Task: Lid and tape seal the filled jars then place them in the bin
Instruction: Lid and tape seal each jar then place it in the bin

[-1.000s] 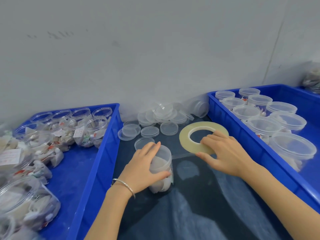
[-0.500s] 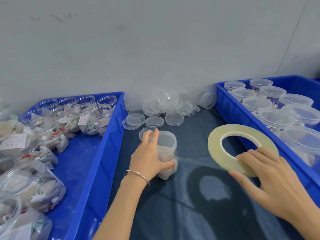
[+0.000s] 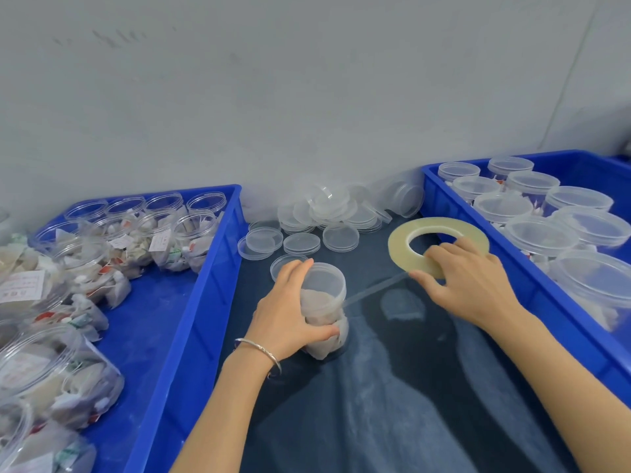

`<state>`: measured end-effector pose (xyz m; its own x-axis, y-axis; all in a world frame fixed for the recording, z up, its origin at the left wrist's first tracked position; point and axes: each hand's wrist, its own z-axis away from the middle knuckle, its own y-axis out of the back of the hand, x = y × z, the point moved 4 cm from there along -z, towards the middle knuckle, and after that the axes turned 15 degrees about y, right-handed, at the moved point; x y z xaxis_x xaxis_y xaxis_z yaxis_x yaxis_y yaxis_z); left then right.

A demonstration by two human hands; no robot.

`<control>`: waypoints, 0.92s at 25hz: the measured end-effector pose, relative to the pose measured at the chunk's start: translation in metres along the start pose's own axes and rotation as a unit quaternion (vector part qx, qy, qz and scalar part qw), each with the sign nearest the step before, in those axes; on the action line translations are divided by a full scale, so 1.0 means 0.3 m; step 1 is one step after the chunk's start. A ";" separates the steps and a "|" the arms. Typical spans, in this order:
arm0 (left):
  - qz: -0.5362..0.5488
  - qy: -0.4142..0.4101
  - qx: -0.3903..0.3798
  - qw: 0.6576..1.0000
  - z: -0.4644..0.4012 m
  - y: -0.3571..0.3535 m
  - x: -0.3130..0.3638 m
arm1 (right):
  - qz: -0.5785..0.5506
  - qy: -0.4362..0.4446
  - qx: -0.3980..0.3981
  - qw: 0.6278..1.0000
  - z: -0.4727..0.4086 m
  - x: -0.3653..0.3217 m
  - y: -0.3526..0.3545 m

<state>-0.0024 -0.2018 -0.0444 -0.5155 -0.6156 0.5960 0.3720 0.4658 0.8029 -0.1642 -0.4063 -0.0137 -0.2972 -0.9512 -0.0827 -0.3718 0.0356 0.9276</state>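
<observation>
On dark surface (image 3: 392,404), btwn 2 blue bins: lidded jar (image 3: 324,302) is standing upright.
L hand (image 3: 290,312): curling round jar, gripping it.
R hand (image 3: 467,281): pinching tape roll (image 3: 437,244), fingers bent over its near rim.
Tape strip (image 3: 375,286): stretching jar to roll.
Spare lids (image 3: 327,223): lying behind jar, by wall.

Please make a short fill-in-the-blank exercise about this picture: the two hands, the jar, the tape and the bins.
1. The left hand grips a lidded ___ standing on the dark cloth.
2. The right hand holds the roll of ___.
3. A strip of tape stretches from the roll to the jar's ___.
4. The bin of lidded jars is on the person's ___ side.

Missing words: jar; tape; lid; right
</observation>
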 end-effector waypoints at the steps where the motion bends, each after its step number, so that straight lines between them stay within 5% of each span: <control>1: 0.003 -0.005 -0.002 1.000 -0.001 0.001 0.001 | 0.002 0.004 -0.009 1.000 -0.033 0.002 -0.017; 14: 0.043 -0.029 -0.066 0.996 -0.012 0.022 0.008 | -0.024 0.062 -0.028 0.997 -0.271 -0.124 -0.141; 23: -0.265 0.081 -0.092 0.957 -0.032 -0.025 0.135 | -0.002 0.105 -0.042 0.994 -0.260 -0.200 -0.129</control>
<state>-0.0187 -0.2362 -0.0262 -0.5488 -0.8314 0.0872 0.2286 -0.0490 0.9723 -0.0634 -0.3744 -0.0163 -0.1025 -0.9946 -0.0160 -0.2950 0.0150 0.9554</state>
